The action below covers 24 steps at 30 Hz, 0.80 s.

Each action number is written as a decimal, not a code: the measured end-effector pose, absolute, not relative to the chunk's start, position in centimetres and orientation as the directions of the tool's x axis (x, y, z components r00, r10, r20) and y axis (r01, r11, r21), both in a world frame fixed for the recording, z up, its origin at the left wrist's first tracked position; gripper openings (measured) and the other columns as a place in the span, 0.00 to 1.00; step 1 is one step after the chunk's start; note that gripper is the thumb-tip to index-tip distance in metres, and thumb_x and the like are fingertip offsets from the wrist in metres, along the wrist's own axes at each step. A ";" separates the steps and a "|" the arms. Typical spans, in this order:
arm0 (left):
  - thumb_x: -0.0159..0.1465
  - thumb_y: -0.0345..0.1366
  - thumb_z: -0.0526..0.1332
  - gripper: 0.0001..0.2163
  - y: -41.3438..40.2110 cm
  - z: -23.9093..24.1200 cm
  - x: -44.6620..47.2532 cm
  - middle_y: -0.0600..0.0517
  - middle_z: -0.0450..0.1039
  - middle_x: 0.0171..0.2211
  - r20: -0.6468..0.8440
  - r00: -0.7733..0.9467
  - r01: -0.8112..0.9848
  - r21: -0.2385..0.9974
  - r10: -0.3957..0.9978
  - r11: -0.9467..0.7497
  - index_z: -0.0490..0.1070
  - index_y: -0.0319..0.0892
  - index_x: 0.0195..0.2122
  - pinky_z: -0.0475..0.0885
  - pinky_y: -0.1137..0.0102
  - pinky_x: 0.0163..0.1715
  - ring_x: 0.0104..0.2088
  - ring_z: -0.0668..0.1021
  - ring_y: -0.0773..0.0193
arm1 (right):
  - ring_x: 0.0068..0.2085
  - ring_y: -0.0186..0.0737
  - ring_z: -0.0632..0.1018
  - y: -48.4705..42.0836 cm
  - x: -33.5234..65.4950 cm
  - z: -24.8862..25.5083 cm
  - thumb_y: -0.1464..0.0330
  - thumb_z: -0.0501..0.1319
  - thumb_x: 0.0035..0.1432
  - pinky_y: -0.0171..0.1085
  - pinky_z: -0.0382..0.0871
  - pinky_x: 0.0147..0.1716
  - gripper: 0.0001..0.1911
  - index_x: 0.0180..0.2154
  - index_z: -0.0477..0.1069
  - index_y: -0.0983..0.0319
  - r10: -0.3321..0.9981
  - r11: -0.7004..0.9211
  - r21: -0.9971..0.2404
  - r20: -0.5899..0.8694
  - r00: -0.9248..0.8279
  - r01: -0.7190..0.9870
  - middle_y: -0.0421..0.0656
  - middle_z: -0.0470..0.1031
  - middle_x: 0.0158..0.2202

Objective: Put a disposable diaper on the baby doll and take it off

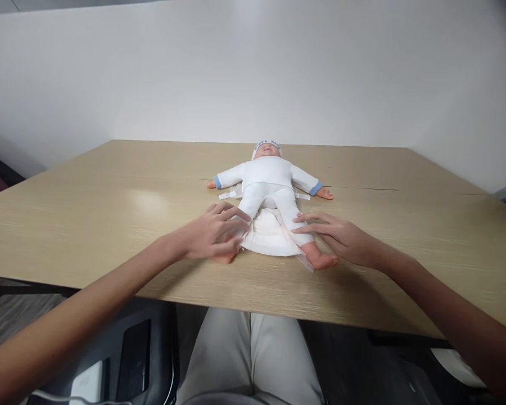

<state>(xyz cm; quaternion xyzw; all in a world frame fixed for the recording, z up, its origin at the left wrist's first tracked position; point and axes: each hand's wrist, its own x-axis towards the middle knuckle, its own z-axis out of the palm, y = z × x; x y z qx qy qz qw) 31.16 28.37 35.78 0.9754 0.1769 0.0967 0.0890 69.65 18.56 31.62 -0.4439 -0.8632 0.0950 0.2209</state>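
Observation:
A baby doll [267, 171] in a white suit with blue cuffs and a white cap lies on its back, arms spread, feet toward me. Under its hips and between its legs an opened white diaper [272, 236] is spread out, with tabs showing at both sides of the waist. My left hand [219, 230] is at the doll's leg on the left, fingers apart and slightly blurred; it partly hides that leg and foot. On the other side, my right hand [337, 233] has its fingers stretched out, fingertips at the doll's other trouser leg.
The doll lies on a wooden table [109, 225] that meets a white wall at the back. Below the front edge, at the left, a black chair seat holds a dark phone [134, 360] and a white box-shaped device [86, 382] with a cable. My legs are under the table.

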 end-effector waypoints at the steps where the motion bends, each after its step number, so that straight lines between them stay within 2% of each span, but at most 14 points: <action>1: 0.75 0.51 0.62 0.19 28.0 35.6 31.5 0.44 0.77 0.65 0.171 0.907 0.350 0.202 0.385 -0.914 0.78 0.47 0.60 0.69 0.46 0.65 0.62 0.73 0.42 | 0.69 0.49 0.78 18.3 69.2 31.8 0.71 0.50 0.78 0.55 0.78 0.66 0.25 0.64 0.79 0.50 0.816 0.577 -0.356 0.290 -0.499 0.735 0.46 0.75 0.70; 3: 0.70 0.58 0.67 0.24 27.4 35.0 32.0 0.42 0.76 0.65 0.200 0.882 0.395 0.178 0.426 -0.901 0.77 0.46 0.57 0.68 0.44 0.63 0.61 0.72 0.39 | 0.70 0.55 0.77 17.6 67.8 31.7 0.62 0.54 0.79 0.63 0.70 0.71 0.21 0.65 0.78 0.53 0.812 0.577 -0.294 0.310 -0.495 0.762 0.50 0.75 0.69; 4: 0.69 0.57 0.69 0.24 27.2 34.7 32.2 0.42 0.76 0.65 0.209 0.873 0.413 0.162 0.441 -0.896 0.77 0.45 0.56 0.68 0.44 0.63 0.60 0.72 0.39 | 0.70 0.58 0.76 17.3 67.0 31.4 0.58 0.58 0.78 0.67 0.65 0.74 0.22 0.65 0.77 0.55 0.801 0.582 -0.243 0.334 -0.496 0.776 0.53 0.75 0.69; 6: 0.68 0.49 0.69 0.18 27.1 34.1 32.5 0.42 0.75 0.65 0.215 0.863 0.437 0.134 0.456 -0.890 0.77 0.45 0.54 0.69 0.45 0.61 0.60 0.72 0.39 | 0.71 0.64 0.74 16.7 65.5 30.7 0.52 0.65 0.73 0.72 0.57 0.76 0.28 0.66 0.76 0.58 0.779 0.577 -0.143 0.391 -0.490 0.804 0.57 0.75 0.68; 8: 0.67 0.40 0.67 0.12 27.4 34.0 32.7 0.44 0.77 0.63 0.233 0.852 0.448 0.140 0.469 -0.883 0.78 0.46 0.51 0.69 0.46 0.60 0.58 0.73 0.41 | 0.70 0.64 0.74 16.5 64.5 30.0 0.54 0.65 0.73 0.71 0.57 0.76 0.25 0.64 0.77 0.59 0.773 0.548 -0.090 0.435 -0.462 0.831 0.58 0.75 0.66; 10: 0.69 0.38 0.64 0.09 28.0 34.3 32.8 0.45 0.81 0.57 0.269 0.828 0.451 0.202 0.492 -0.869 0.79 0.46 0.48 0.70 0.49 0.59 0.55 0.75 0.44 | 0.64 0.60 0.79 17.0 64.2 30.0 0.61 0.58 0.77 0.65 0.66 0.72 0.16 0.57 0.79 0.58 0.787 0.520 -0.109 0.446 -0.425 0.847 0.56 0.79 0.61; 12: 0.72 0.41 0.61 0.09 29.1 35.1 33.2 0.47 0.84 0.49 0.311 0.786 0.443 0.321 0.535 -0.837 0.79 0.46 0.47 0.72 0.54 0.56 0.50 0.79 0.49 | 0.51 0.54 0.83 18.3 64.5 30.8 0.66 0.53 0.78 0.55 0.77 0.58 0.15 0.46 0.80 0.57 0.820 0.476 -0.191 0.450 -0.354 0.859 0.52 0.83 0.49; 14: 0.74 0.44 0.60 0.11 30.6 36.1 33.8 0.50 0.84 0.44 0.343 0.732 0.428 0.442 0.589 -0.789 0.79 0.46 0.45 0.73 0.59 0.51 0.46 0.81 0.54 | 0.40 0.49 0.81 20.3 65.0 32.0 0.64 0.53 0.78 0.47 0.78 0.44 0.16 0.39 0.77 0.57 0.839 0.435 -0.282 0.471 -0.271 0.855 0.48 0.81 0.38; 15: 0.75 0.45 0.60 0.11 31.4 36.6 34.2 0.50 0.84 0.43 0.359 0.702 0.421 0.489 0.616 -0.764 0.78 0.45 0.44 0.73 0.61 0.50 0.45 0.82 0.55 | 0.39 0.49 0.80 21.5 65.3 32.6 0.63 0.54 0.78 0.46 0.76 0.42 0.16 0.38 0.76 0.57 0.838 0.421 -0.318 0.496 -0.230 0.849 0.47 0.79 0.37; 18: 0.75 0.49 0.58 0.14 34.7 37.8 36.0 0.51 0.83 0.44 0.368 0.625 0.417 0.588 0.688 -0.693 0.76 0.45 0.40 0.73 0.64 0.49 0.46 0.81 0.56 | 0.47 0.51 0.80 25.9 66.0 33.9 0.59 0.56 0.77 0.47 0.75 0.47 0.14 0.43 0.77 0.58 0.809 0.428 -0.420 0.573 -0.132 0.800 0.49 0.81 0.45; 20: 0.76 0.51 0.57 0.17 37.2 38.1 37.4 0.50 0.81 0.41 0.338 0.578 0.415 0.661 0.743 -0.624 0.73 0.44 0.38 0.73 0.65 0.47 0.43 0.79 0.57 | 0.50 0.52 0.81 29.2 66.3 34.1 0.57 0.57 0.75 0.48 0.75 0.51 0.16 0.46 0.79 0.59 0.822 0.396 -0.521 0.569 -0.039 0.756 0.50 0.82 0.49; 22: 0.76 0.51 0.57 0.16 39.6 37.8 38.9 0.50 0.79 0.40 0.285 0.544 0.388 0.749 0.789 -0.537 0.72 0.43 0.39 0.73 0.65 0.44 0.40 0.77 0.59 | 0.49 0.51 0.81 32.4 66.5 33.9 0.55 0.58 0.73 0.47 0.75 0.52 0.18 0.48 0.80 0.60 0.878 0.314 -0.663 0.475 0.058 0.679 0.48 0.84 0.48; 24: 0.75 0.48 0.59 0.13 41.5 37.1 40.0 0.49 0.79 0.40 0.231 0.518 0.344 0.826 0.824 -0.447 0.72 0.43 0.41 0.72 0.65 0.43 0.40 0.77 0.58 | 0.48 0.50 0.82 35.1 66.6 33.4 0.54 0.60 0.70 0.46 0.76 0.52 0.20 0.49 0.81 0.61 0.940 0.209 -0.815 0.320 0.119 0.541 0.47 0.87 0.47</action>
